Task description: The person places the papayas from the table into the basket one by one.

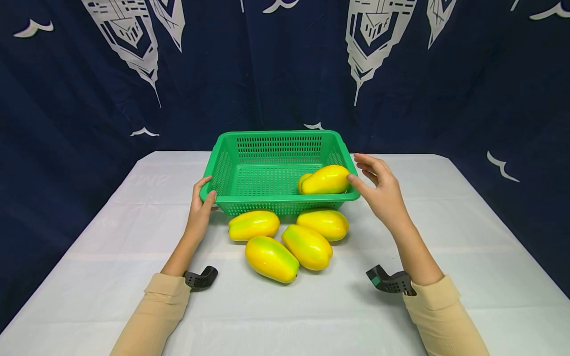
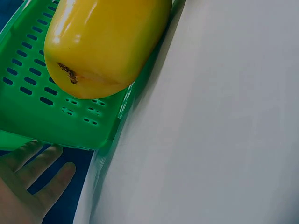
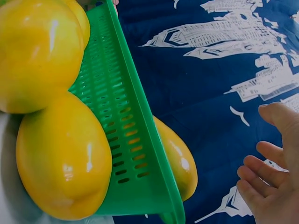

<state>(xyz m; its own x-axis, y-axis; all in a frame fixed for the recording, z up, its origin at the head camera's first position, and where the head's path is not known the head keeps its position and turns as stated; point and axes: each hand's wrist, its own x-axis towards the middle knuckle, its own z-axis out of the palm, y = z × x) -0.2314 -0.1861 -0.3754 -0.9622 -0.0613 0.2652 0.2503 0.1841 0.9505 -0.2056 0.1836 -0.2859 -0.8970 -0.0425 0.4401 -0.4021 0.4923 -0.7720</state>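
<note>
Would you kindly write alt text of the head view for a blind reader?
A person's left hand has its grip on a green basket with yellow fruits inside; the right hand is at the opposite end. Four more fruits lie in front on a white-covered table.

Backdrop: dark blue fabric (image 1: 267,74), spanning nine through twelve to three o'clock, lightly wrinkled. White tower prints (image 1: 376,37) noted, tips downward, at ten and one o'clock; a curved white mark (image 1: 503,165) at three. Counter (image 1: 285,316): white-covered, faintly creased, extending to six o'clock. Far corners rounded. Lighting even; shadows soft.
</note>
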